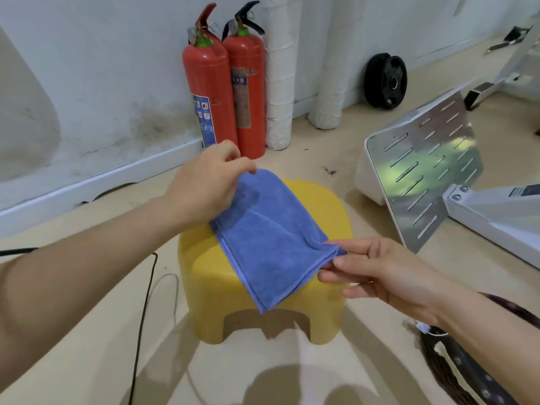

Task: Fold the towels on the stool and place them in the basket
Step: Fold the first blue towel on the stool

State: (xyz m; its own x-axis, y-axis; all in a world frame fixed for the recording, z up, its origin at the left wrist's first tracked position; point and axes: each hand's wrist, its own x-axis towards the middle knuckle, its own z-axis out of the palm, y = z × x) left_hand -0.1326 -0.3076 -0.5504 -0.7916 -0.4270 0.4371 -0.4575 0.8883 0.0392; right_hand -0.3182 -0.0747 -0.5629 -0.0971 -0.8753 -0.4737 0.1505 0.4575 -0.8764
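A blue towel (271, 238), folded into a long strip, lies across the top of a yellow plastic stool (318, 206) in the middle of the view. My left hand (204, 185) pinches its far corner, lifted slightly above the stool. At the near right corner, my right hand (380, 273) grips the towel between thumb and fingers. A dark woven basket (455, 372) with a patterned lining shows at the bottom right, partly hidden behind my right forearm.
Two red fire extinguishers (225, 92) stand against the white wall behind the stool. A metal perforated plate on a white frame (432, 171) lies to the right. A black weight plate (385, 80) leans on the wall. A thin black cable (143, 317) runs over the floor at left.
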